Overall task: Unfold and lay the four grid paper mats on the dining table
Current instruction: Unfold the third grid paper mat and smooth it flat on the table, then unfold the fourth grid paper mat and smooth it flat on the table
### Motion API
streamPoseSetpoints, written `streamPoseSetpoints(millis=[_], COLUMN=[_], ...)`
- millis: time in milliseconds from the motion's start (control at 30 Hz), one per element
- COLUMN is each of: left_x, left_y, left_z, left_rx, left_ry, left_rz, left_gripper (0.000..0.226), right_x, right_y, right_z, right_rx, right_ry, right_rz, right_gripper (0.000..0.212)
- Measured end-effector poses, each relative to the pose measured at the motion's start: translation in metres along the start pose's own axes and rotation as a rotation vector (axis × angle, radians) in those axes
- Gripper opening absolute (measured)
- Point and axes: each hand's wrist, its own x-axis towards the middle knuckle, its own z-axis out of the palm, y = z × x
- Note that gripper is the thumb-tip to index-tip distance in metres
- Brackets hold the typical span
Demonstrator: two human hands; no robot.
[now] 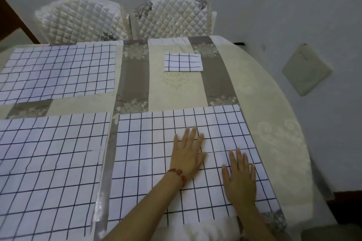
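Note:
Three white grid paper mats lie unfolded on the dining table: one at the far left, one at the near left, one at the near right. A fourth mat sits folded into a small square at the far middle. My left hand, with a red bead bracelet on its wrist, presses flat on the near right mat. My right hand lies flat on the same mat, closer to its right edge. Both hands have straight fingers.
Two quilted white chairs stand at the table's far side against a grey wall. The table wears a beige and grey patterned cloth and curves away on the right. A pale square panel hangs on the right wall.

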Motion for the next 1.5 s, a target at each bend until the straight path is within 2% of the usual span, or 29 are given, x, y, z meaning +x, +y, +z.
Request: streamPoseSetpoints(millis=[33, 67, 100, 233, 300, 367, 467, 500, 567, 600, 700, 767, 833, 933, 1067, 1233, 1367, 1500], left_x=[0.007, 0.011, 0.014, 0.011, 0.001, -0.014, -0.049, -0.06, -0.075, -0.078, -0.076, -0.073, -0.067, -0.055, -0.039, -0.032, -0.035, -0.036], left_y=[0.002, -0.004, -0.017, -0.081, -0.089, -0.07, -0.029, -0.022, -0.025, -0.033, -0.051, -0.051, -0.038, 0.006, 0.104, 0.246, 0.339, 0.4], left_z=[0.004, 0.006, 0.005, -0.006, -0.009, -0.004, 0.021, 0.029, 0.031, 0.031, 0.019, 0.006, -0.006, -0.017, -0.021, -0.015, 0.001, 0.01], left_rx=[0.027, 0.034, 0.029, -0.056, -0.14, -0.084, 0.008, 0.032, -0.009, -0.032, -0.099, -0.135, -0.146, -0.105, -0.193, -0.245, -0.265, -0.306], left_ry=[-0.051, -0.128, -0.176, -0.074, -0.008, 0.111, 0.04, 0.009, -0.059, -0.033, -0.014, -0.056, -0.07, -0.04, -0.116, -0.209, -0.32, -0.401], left_rz=[0.117, 0.135, 0.047, -0.51, -0.639, -0.499, -0.101, -0.049, -0.145, -0.207, -0.383, -0.475, -0.499, -0.407, -0.135, 0.042, 0.146, 0.173], left_gripper=[0.06, 0.058, 0.057, 0.058, 0.062, 0.063, 0.058, 0.057, 0.061, 0.067, 0.083, 0.071, 0.059, 0.052, 0.054, 0.06, 0.077, 0.047], right_x=[-0.001, -0.001, -0.001, 0.0, -0.001, -0.001, -0.002, -0.001, -0.001, 0.0, 0.008, 0.013, 0.016, 0.011, -0.011, -0.061, -0.103, -0.129], right_y=[0.001, 0.002, 0.002, 0.003, 0.003, 0.002, 0.0, 0.0, 0.001, 0.002, 0.009, 0.015, 0.026, 0.063, 0.151, 0.292, 0.389, 0.447], right_z=[0.0, 0.0, 0.0, 0.0, -0.001, -0.003, -0.005, -0.006, -0.007, -0.008, -0.017, -0.035, -0.062, -0.102, -0.141, -0.182, -0.206, -0.223], right_rx=[-0.005, -0.005, 0.0, 0.033, 0.028, 0.017, 0.007, 0.009, 0.026, 0.048, 0.183, 0.45, 0.796, 0.978, 0.871, 0.752, 0.706, 0.751], right_ry=[-0.002, -0.009, -0.016, -0.012, -0.017, -0.021, -0.054, -0.049, -0.042, -0.06, -0.241, -0.344, -0.382, -0.275, -0.138, -0.111, -0.06, 0.011], right_rz=[0.002, 0.003, 0.003, 0.005, -0.001, -0.008, 0.001, 0.001, -0.016, -0.027, -0.035, -0.016, 0.109, 0.191, 0.199, 0.26, 0.385, 0.496], right_gripper=[0.078, 0.077, 0.076, 0.074, 0.074, 0.074, 0.072, 0.072, 0.077, 0.08, 0.072, 0.057, 0.045, 0.037, 0.031, 0.038, 0.04, 0.04])
